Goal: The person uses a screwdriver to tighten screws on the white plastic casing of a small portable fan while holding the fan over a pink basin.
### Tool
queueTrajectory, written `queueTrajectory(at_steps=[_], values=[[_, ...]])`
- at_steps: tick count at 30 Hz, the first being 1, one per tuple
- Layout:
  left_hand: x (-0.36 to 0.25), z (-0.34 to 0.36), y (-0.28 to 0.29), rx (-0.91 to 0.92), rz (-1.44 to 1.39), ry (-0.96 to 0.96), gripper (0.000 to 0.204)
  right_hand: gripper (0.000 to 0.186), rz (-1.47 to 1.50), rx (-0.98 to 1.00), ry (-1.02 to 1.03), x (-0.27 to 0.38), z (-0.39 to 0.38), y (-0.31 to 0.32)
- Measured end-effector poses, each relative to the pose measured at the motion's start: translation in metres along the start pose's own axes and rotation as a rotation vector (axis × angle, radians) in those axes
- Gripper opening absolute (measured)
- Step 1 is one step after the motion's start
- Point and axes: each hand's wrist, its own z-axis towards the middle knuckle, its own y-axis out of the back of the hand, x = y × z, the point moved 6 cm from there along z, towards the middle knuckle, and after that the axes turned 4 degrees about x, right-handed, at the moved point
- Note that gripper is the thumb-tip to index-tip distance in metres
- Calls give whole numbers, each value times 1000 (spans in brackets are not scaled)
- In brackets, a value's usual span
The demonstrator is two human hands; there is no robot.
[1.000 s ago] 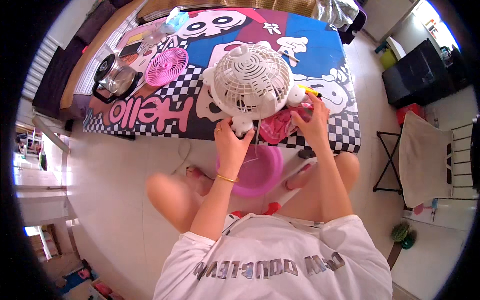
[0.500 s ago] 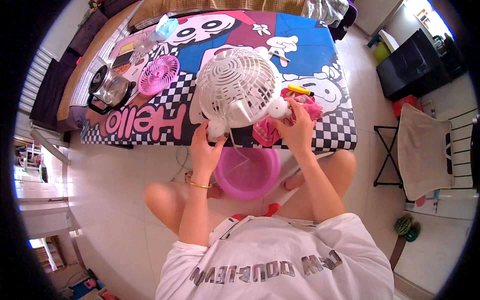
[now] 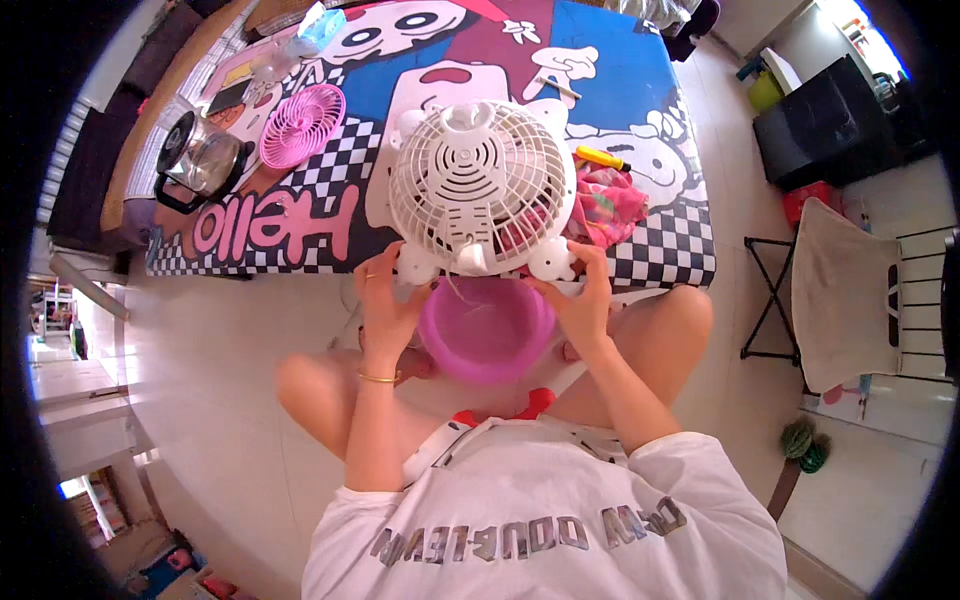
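Note:
A white electric fan (image 3: 470,185) lies at the near edge of the table with its ribbed back cage facing up. Its two rounded feet point toward me. My left hand (image 3: 388,308) is closed on the left foot, thumb below it. The right foot is gripped by my right hand (image 3: 585,308). A thin cord (image 3: 458,290) hangs from the fan's near side over the table edge. Right beside the cage lies a crumpled pink patterned cloth (image 3: 618,208), partly under the fan. A yellow-handled screwdriver (image 3: 602,158) rests at the cloth's far side.
A pink slatted fan grille (image 3: 303,125) and a glass kettle (image 3: 208,168) are on the printed tablecloth (image 3: 660,250) at left. A tissue pack (image 3: 318,35) lies farther back. Below the edge, between my legs, a pink basin (image 3: 490,335) stands on the floor. A folding chair (image 3: 845,295) is at right.
The fan has been turned and brought nearer the edge, from tilted to straight, its back cage now facing up. Both hands moved with it. The view has shifted slightly.

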Motion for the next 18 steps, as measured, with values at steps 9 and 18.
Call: queueTrajectory(at_steps=[9,18], values=[[1,-9,1,-33,29,-49,57,65,-5,6,11,-9,-12,-8],[5,-12,5,-45,18,-42,63,61,-53,79,-39,-7,-9,-6]])
